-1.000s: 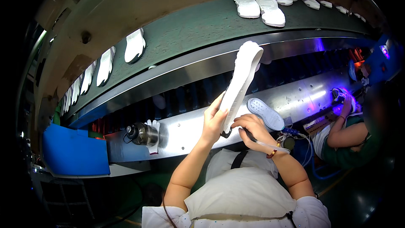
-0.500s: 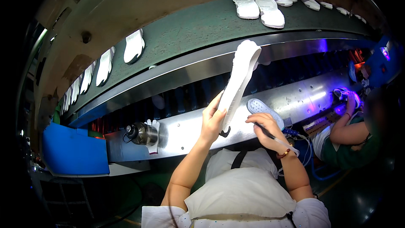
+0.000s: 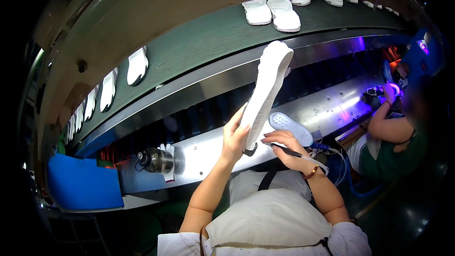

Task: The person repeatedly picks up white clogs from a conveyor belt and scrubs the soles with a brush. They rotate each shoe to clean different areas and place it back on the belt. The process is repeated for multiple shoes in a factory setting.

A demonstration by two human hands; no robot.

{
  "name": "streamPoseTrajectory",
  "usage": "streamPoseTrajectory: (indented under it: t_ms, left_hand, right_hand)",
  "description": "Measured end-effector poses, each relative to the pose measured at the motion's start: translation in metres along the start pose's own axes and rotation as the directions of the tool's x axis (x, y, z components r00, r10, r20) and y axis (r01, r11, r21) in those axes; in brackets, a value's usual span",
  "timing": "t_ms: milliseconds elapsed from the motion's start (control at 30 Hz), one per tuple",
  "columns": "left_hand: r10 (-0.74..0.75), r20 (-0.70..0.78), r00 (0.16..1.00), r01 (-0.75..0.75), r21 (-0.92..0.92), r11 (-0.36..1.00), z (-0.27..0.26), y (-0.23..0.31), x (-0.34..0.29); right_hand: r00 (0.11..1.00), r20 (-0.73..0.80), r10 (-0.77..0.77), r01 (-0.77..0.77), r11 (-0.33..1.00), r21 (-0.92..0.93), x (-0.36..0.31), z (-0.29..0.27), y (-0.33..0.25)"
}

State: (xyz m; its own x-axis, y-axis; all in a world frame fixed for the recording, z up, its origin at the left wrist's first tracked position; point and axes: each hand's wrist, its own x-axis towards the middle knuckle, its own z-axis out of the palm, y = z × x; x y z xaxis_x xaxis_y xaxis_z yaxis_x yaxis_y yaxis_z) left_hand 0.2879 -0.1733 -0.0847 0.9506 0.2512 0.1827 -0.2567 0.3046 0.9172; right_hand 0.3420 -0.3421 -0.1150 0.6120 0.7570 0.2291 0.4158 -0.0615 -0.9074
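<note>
A white shoe sole (image 3: 268, 83) stands nearly upright in front of me, its top leaning slightly right. My left hand (image 3: 233, 138) grips its lower part, just above a small black tip at the bottom end. Beside that end, my right hand (image 3: 297, 162) holds a slim black pen-like tool (image 3: 287, 150) with a pale cord trailing from its back. The tool's tip points toward the sole; whether they touch, I cannot tell. Behind my right hand, a pale sole-shaped piece with round marks (image 3: 290, 128) lies on the metal bench (image 3: 189, 161).
A green conveyor belt (image 3: 189, 50) beyond the bench carries several white soles (image 3: 137, 65). A dark bottle (image 3: 155, 160) stands by a white glove (image 3: 168, 173) at left, near a blue panel (image 3: 85, 182). Cables (image 3: 334, 154) hang at right, where a co-worker's arm (image 3: 386, 123) reaches under purple light.
My right hand with the pen-like tool has moved left, closer to the held sole's lower end. The soles on the belt have shifted left. The whole view has shifted slightly.
</note>
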Motion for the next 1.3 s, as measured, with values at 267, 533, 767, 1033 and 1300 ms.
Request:
streamPoseTrajectory:
  t_ms: [267,533,767,1033,1300]
  left_hand:
    - [-0.021,-0.003,1.000,0.021,-0.048,0.999,0.004,-0.004,0.001]
    - [-0.010,-0.028,1.000,0.009,-0.020,1.000,0.003,-0.009,0.001]
    - [-0.022,-0.034,0.999,0.022,0.000,1.000,0.004,-0.014,0.001]
    - [0.002,-0.069,0.998,-0.001,0.016,1.000,-0.001,-0.015,0.001]
    - [-0.107,-0.105,0.989,0.088,-0.173,0.981,-0.013,-0.008,0.001]
  right_hand:
    - [0.999,0.050,-0.008,0.008,1.000,-0.010,0.006,0.000,-0.008]
    - [0.999,0.026,-0.040,0.043,0.993,-0.110,0.008,0.001,-0.010]
    - [0.995,0.043,-0.090,0.098,0.953,-0.287,0.009,-0.002,-0.015]
    - [0.996,-0.065,-0.058,0.051,0.994,-0.099,0.004,-0.014,-0.011]
    - [0.974,-0.221,0.054,-0.063,0.997,-0.034,-0.008,-0.038,0.018]
